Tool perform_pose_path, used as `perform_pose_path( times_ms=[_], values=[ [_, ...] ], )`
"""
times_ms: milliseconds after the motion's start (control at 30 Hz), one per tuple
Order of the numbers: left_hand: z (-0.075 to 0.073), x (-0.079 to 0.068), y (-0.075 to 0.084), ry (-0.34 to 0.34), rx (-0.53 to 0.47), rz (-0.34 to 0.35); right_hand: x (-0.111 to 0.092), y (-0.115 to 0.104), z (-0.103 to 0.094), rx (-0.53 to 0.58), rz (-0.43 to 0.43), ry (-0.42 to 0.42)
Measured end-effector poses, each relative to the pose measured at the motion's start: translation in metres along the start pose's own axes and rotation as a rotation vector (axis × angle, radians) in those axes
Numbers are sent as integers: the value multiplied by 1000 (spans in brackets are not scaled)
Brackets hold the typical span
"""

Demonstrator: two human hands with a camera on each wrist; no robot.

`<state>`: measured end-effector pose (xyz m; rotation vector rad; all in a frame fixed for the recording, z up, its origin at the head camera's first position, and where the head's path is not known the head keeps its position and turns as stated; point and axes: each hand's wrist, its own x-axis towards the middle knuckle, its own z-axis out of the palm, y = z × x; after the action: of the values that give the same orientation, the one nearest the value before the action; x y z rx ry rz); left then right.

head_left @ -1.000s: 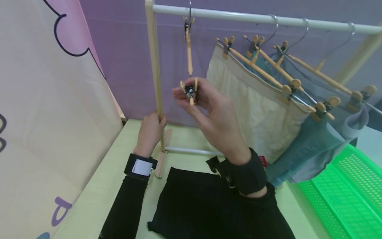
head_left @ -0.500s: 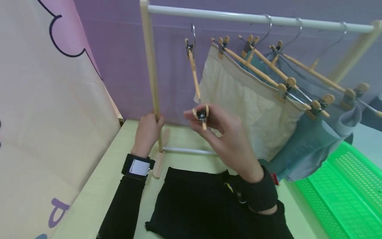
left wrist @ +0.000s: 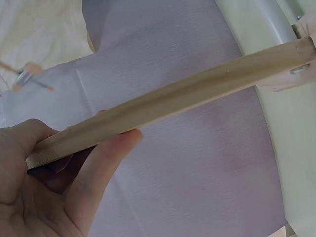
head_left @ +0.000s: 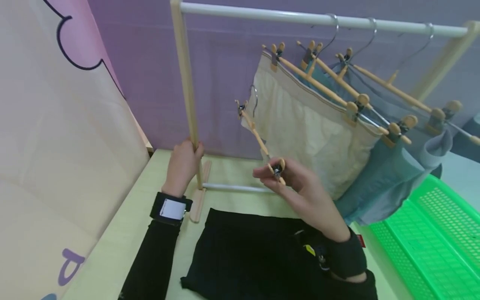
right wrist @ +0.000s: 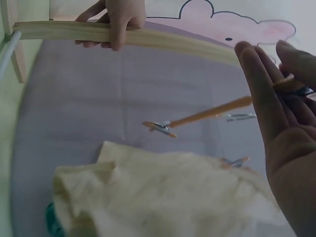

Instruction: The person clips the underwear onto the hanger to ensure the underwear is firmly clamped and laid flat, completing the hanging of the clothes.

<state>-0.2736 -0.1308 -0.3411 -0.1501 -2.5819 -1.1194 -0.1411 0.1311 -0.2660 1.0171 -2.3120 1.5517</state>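
Observation:
My left hand (head_left: 183, 166) grips the upright wooden post (head_left: 185, 75) of a small clothes rack low down; in the left wrist view the thumb and fingers wrap round the post (left wrist: 173, 103). My right hand (head_left: 303, 196) holds a wooden clip hanger (head_left: 258, 135) by its near end, at one of the clips. The hanger carries no garment and slants away from the hand, its metal hook off the rail. In the right wrist view the hanger's bar (right wrist: 212, 111) extends beyond the fingers. A black garment (head_left: 243, 250) lies flat on the table below my right forearm.
From the rack's white rail (head_left: 262, 14) hang cream shorts (head_left: 300, 121), a teal garment (head_left: 390, 179) and a grey-blue garment (head_left: 438, 154) on clip hangers, right of my right hand. A green plastic basket (head_left: 438, 246) stands at the right. A curtain-like cloth (head_left: 75, 146) borders the left.
The hanger in my right hand has come off the rail and moved down and to the right, towards me. My left hand keeps its hold on the post.

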Motion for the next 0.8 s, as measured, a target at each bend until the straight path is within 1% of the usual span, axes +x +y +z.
perform_pose_path(
  times_ms=[67, 233, 400, 467, 633, 733, 800],
  values=[
    [-1, -1, 1, 0, 5, -5, -7, 3, -6, 62, 43, -24],
    [-4, -3, 2, -1, 6, -10, -22, 12, -16, 142, 125, -67],
    [-5, -1, 2, 0, -3, 3, -34, 24, -25, 168, 158, -100],
    [-5, -1, 1, -4, -7, 3, -39, 30, -28, 196, 168, -115],
    [-1, -2, -3, -20, -15, -11, -51, 49, -34, 278, 223, -108],
    [-2, -2, -4, -23, -15, -13, -52, 59, -35, 285, 249, -95],
    [-3, -1, -5, -22, -14, -12, -52, 63, -35, 290, 244, -94]
  ],
)
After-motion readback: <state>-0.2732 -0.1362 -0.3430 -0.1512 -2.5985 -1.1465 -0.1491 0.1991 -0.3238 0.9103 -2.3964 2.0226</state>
